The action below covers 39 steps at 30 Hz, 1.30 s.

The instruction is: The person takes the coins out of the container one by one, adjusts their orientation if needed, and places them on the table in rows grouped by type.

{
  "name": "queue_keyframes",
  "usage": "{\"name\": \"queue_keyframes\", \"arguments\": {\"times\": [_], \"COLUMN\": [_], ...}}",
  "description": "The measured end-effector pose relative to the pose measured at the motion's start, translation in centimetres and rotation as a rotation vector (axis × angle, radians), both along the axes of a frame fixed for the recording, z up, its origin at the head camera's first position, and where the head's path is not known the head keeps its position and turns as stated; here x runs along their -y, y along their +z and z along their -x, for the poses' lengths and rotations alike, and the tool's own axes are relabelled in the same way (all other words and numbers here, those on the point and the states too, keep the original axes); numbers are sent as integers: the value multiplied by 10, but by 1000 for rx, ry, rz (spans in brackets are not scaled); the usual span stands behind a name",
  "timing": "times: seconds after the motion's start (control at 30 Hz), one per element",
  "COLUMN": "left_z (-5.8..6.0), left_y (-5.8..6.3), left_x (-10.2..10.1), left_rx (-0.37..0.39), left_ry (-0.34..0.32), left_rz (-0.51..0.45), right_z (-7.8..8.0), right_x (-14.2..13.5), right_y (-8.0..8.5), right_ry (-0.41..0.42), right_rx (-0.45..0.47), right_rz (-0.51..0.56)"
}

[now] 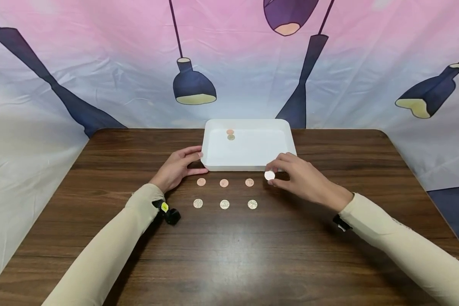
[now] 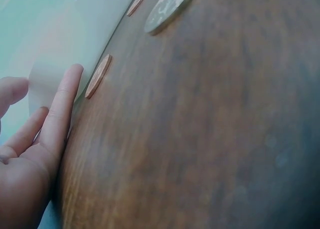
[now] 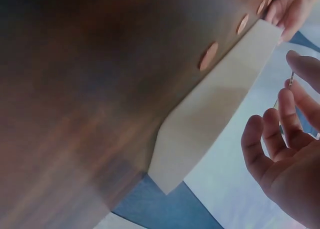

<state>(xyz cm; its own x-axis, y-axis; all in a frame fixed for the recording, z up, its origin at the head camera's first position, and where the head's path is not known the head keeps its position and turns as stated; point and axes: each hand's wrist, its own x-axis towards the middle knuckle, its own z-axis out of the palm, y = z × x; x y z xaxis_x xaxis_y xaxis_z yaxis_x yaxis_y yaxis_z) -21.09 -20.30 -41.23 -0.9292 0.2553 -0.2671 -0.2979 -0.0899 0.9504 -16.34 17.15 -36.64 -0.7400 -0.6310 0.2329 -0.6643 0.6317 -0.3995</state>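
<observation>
My right hand (image 1: 300, 176) pinches a coin (image 1: 269, 175) between thumb and fingertips, just in front of the white tray (image 1: 248, 168); its face looks bright silver. In the right wrist view that coin (image 3: 292, 79) appears edge-on, standing between thumb and fingers of the right hand (image 3: 295, 154). My left hand (image 1: 176, 168) rests at the tray's left end with its fingers spread and fairly straight, touching the wall. The left wrist view shows the left hand (image 2: 40, 144) beside a copper coin (image 2: 98, 76). Inside the tray lie a copper coin (image 1: 230, 131) and a silver coin (image 1: 231, 137).
On the brown wooden table (image 1: 229, 255), a row of copper coins (image 1: 224, 183) lies close to the tray's front wall. Nearer is a row of silver coins (image 1: 224, 204). A cloth (image 1: 137, 76) printed with lamps hangs behind the table's far edge.
</observation>
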Motion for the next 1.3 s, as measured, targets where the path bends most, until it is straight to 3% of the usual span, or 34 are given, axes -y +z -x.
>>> {"name": "queue_keyframes", "arguments": {"times": [0.33,0.53,0.9,1.3], "left_z": [-1,-2,1,-1], "left_y": [1,1,-2,0], "left_x": [1,1,0,2], "left_rx": [13,17,-1,-3], "left_ry": [4,-3,-7,-10], "left_rz": [1,7,-7,-15], "right_z": [-28,-41,-36,-34], "right_x": [-16,-21,-28,-28], "right_y": [-21,-31,-33,-33], "right_ry": [19,52,67,59], "right_rx": [36,119,222,244], "right_rz": [-6,-22,-23,-9]}}
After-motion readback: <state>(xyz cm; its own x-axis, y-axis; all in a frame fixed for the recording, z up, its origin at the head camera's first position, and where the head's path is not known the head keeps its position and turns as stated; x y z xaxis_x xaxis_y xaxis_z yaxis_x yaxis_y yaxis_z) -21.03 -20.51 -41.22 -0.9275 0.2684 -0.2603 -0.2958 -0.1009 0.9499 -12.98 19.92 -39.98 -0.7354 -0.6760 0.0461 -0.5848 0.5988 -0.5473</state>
